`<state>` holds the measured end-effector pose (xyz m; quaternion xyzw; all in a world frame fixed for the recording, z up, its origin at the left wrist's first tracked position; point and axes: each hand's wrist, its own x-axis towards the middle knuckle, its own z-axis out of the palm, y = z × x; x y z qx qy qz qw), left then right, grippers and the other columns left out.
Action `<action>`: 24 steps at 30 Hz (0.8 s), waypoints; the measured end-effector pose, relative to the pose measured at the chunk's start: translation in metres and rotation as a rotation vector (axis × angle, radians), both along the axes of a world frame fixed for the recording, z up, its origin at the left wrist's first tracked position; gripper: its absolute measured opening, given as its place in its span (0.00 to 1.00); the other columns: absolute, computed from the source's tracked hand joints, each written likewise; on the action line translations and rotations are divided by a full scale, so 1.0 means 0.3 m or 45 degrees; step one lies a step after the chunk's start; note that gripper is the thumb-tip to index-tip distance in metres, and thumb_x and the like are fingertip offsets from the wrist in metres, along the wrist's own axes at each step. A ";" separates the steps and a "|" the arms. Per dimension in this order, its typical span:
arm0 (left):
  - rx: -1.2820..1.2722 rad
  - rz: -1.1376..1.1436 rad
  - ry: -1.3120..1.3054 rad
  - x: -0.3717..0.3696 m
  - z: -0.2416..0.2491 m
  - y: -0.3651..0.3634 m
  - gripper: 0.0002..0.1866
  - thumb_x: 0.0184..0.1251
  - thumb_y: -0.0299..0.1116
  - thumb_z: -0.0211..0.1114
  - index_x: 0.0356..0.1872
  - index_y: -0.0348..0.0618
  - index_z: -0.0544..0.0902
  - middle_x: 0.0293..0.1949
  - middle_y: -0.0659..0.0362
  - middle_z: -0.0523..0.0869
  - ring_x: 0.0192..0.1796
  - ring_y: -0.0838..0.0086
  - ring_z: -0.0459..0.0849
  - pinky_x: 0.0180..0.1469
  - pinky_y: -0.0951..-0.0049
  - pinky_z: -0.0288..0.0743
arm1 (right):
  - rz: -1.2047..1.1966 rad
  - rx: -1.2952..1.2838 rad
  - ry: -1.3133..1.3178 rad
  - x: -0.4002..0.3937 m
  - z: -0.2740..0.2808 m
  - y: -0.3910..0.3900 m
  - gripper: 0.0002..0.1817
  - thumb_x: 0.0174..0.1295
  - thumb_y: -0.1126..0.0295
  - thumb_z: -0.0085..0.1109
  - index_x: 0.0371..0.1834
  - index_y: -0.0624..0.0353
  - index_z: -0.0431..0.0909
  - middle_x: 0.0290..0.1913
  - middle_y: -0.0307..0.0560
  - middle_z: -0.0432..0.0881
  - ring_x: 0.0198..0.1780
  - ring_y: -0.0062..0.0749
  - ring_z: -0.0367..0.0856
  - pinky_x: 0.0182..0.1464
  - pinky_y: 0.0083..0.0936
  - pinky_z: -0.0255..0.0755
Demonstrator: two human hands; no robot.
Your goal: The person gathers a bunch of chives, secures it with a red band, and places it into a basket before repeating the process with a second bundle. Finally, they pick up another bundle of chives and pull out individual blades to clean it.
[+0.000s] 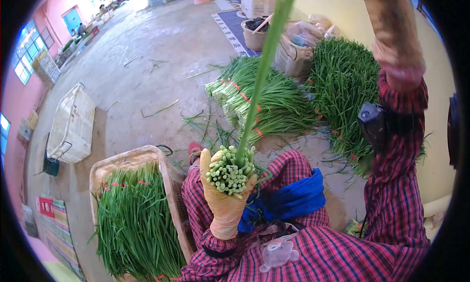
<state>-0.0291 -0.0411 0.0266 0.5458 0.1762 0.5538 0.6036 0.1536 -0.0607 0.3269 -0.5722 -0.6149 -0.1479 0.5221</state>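
Note:
My left hand point(225, 199), in a yellowish glove, is wrapped round a bundle of green stalks point(227, 173), cut ends facing up. A long green stalk point(264, 71) rises from the bundle to the top edge of the view. My right hand point(394, 22), gloved and blurred, is raised at the upper right; its fingers are cut off by the frame's edge. To the left of my left hand, a crate point(171, 184) holds green bundles point(139, 218) tied with red bands. More tied bundles point(264, 96) lie on the floor ahead.
A leafy green pile point(342, 86) stands by the yellow wall at the right. Behind the bundles are a basket with plastic bags point(293, 57) and a round tub point(254, 37). A white crate point(73, 125) is at the left. People point(78, 31) sit far back.

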 end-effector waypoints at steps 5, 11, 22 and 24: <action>0.008 0.014 0.002 -0.006 -0.012 0.009 0.57 0.48 0.13 0.76 0.78 0.46 0.50 0.64 0.53 0.72 0.61 0.62 0.79 0.61 0.62 0.79 | 0.029 0.479 0.160 0.124 -0.033 0.161 0.09 0.68 0.63 0.61 0.41 0.55 0.85 0.37 0.42 0.86 0.45 0.26 0.80 0.51 0.28 0.74; -0.117 0.070 0.004 -0.049 0.026 0.030 0.57 0.47 0.15 0.77 0.78 0.41 0.50 0.62 0.54 0.75 0.61 0.64 0.79 0.63 0.61 0.76 | 0.696 -0.470 0.385 0.057 -0.436 0.198 0.28 0.57 0.72 0.73 0.63 0.60 0.78 0.51 0.45 0.83 0.51 0.30 0.82 0.57 0.31 0.77; -0.105 0.151 -0.041 -0.087 0.035 0.035 0.58 0.51 0.29 0.82 0.78 0.37 0.48 0.60 0.53 0.77 0.60 0.67 0.79 0.63 0.65 0.76 | 0.779 -0.711 0.310 -0.105 -0.687 0.012 0.16 0.55 0.72 0.71 0.48 0.55 0.85 0.45 0.44 0.84 0.49 0.37 0.83 0.54 0.31 0.77; -0.098 0.139 -0.029 -0.089 0.040 0.036 0.59 0.51 0.30 0.82 0.78 0.37 0.48 0.60 0.53 0.77 0.60 0.67 0.80 0.63 0.65 0.76 | 0.683 -0.561 0.065 -0.099 -0.697 0.016 0.12 0.54 0.71 0.71 0.43 0.52 0.86 0.43 0.42 0.84 0.48 0.37 0.84 0.50 0.32 0.78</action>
